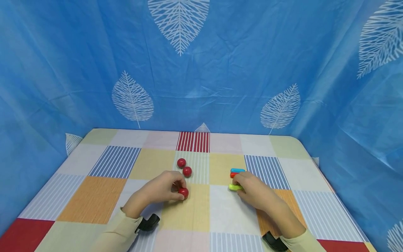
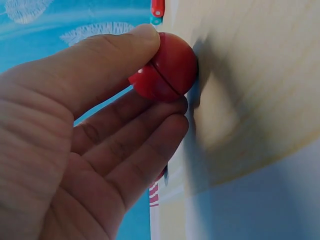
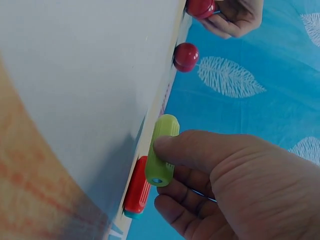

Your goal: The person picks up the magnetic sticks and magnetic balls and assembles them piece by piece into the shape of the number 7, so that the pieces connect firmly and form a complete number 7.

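My left hand (image 1: 162, 187) pinches a glossy red ball (image 1: 184, 193) between thumb and fingers, low over the tablecloth. In the left wrist view a dark seam runs around that ball (image 2: 175, 65). Two more red balls, a nearer one (image 1: 187, 171) and a farther one (image 1: 181, 162), lie just beyond this hand. On the other side, my right hand (image 1: 255, 191) pinches a short lime-green plastic stick (image 3: 162, 150) with rounded ends and ribbed sides. Close behind it lie a red stick (image 1: 233, 174) and a blue stick (image 1: 237, 170), side by side; the fingers partly hide the red one.
A patchwork-patterned cloth (image 1: 226, 210) covers the table. Blue curtains (image 1: 220, 70) with white leaf prints hang along the back and both sides. Each wrist wears a black camera mount, one on the left (image 1: 149, 223) and one on the right (image 1: 274, 241).
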`<action>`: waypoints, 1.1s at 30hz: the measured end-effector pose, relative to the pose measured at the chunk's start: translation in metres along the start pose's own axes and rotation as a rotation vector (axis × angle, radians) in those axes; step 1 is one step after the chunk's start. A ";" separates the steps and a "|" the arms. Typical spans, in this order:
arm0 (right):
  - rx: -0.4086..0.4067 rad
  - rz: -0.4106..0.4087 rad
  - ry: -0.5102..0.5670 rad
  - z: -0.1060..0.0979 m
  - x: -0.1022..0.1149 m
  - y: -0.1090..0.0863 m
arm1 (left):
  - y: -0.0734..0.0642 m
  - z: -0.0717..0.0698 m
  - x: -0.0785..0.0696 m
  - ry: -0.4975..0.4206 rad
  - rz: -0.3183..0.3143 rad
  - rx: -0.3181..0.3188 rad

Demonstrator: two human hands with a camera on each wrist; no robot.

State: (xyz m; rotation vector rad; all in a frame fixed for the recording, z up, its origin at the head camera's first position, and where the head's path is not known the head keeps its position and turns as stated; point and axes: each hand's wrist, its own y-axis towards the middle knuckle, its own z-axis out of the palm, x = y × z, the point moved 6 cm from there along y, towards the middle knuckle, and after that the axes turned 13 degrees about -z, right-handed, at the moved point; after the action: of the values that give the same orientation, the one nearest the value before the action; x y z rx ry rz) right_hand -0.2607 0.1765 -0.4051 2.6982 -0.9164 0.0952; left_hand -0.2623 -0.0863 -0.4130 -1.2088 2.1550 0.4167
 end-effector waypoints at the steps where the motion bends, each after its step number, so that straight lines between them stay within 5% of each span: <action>1: -0.003 -0.011 0.000 0.000 0.001 0.001 | 0.000 0.000 0.000 0.001 0.001 0.003; 19: -0.038 -0.108 -0.016 0.002 0.022 0.011 | 0.002 0.004 -0.004 -0.022 0.005 0.040; 33: 0.016 -0.121 0.025 0.012 0.043 0.026 | 0.001 0.001 -0.004 -0.024 0.002 0.038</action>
State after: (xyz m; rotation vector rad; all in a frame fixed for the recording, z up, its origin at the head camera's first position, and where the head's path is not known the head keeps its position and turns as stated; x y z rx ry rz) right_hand -0.2429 0.1282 -0.4040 2.7531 -0.7457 0.1110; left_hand -0.2614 -0.0825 -0.4106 -1.1748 2.1344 0.3875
